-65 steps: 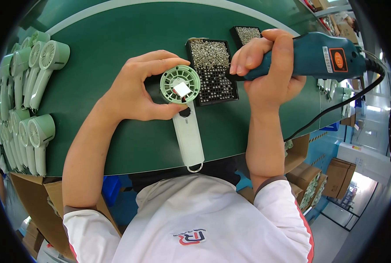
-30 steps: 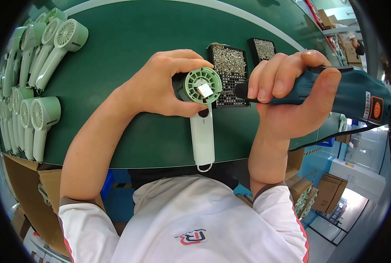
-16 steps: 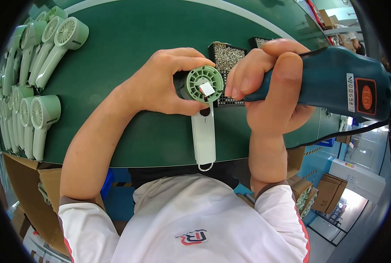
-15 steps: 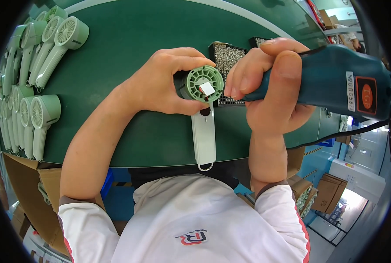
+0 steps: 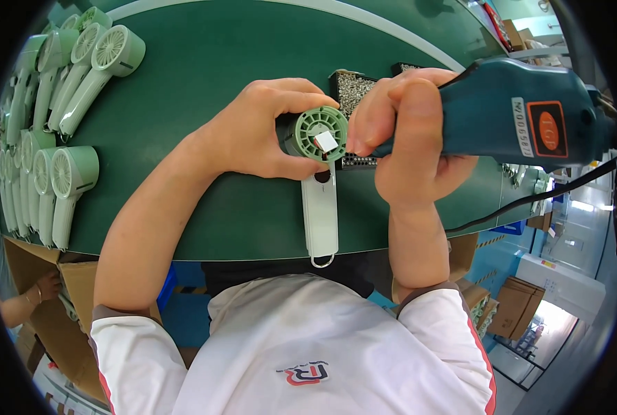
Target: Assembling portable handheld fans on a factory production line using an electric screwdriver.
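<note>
Since half a second ago, your right hand (image 5: 409, 149) has tipped the teal electric screwdriver (image 5: 512, 117) a little further over, so its nose now sits right against the 3 o'clock edge of the fan head; two seconds back it was held well off to the right. Your left hand (image 5: 263, 131) is closed around the round pale-green head of the handheld fan (image 5: 320, 142), fingers curling over the top at 12 o'clock and thumb underneath at 6 o'clock. The fan lies on the green table (image 5: 204, 62), its white handle (image 5: 320, 214) pointing to 6 o'clock toward your body.

Your right hand is wrapped tight on the driver's barrel. The bit itself is hidden behind your fingers, so I cannot tell whether it is seated.

At 12 o'clock behind the fan sits a black tray of small screws (image 5: 353, 90). Out at 9 and 10 o'clock, more green fans (image 5: 66, 183) lie in rows.

This looks like the fastening step on the fan head. Your next move calls for a square, steady bit and a firm left-hand hold so the head does not twist.
</note>
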Demonstrator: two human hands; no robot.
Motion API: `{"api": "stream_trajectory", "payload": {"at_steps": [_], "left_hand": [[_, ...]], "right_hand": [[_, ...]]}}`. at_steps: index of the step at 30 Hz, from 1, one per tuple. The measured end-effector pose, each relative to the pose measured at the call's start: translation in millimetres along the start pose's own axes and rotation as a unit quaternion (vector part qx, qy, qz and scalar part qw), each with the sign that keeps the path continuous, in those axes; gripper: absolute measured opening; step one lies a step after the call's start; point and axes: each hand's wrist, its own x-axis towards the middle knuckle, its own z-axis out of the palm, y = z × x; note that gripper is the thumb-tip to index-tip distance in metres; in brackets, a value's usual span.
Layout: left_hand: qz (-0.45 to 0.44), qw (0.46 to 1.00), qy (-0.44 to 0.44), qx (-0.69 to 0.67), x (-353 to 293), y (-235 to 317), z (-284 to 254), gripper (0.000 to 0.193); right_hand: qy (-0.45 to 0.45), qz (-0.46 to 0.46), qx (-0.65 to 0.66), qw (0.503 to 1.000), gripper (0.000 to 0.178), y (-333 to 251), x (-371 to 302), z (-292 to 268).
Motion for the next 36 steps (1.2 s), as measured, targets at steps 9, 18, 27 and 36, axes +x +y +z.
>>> {"api": "stream_trajectory", "payload": {"at_steps": [9,18,27,36], "left_hand": [[0.006,1.000,0.015,-0.016,-2.9,-0.5,6.0,0.063],[-0.001,1.000,0.005,0.005,0.0,0.3,2.6,0.065],[-0.003,1.000,-0.002,0.015,0.2,0.4,0.7,0.066],[-0.004,1.000,-0.003,0.007,-1.8,-1.7,1.3,0.067]], "right_hand": [[-0.049,-0.012,0.301,0.952,0.033,-20.3,16.6,-50.1],[0.152,0.048,0.211,0.964,0.021,20.6,-3.7,-52.5],[0.104,0.045,0.175,0.978,0.031,26.5,-5.7,-54.7],[0.130,0.061,0.099,0.985,0.030,23.5,-4.7,-46.1]]}}
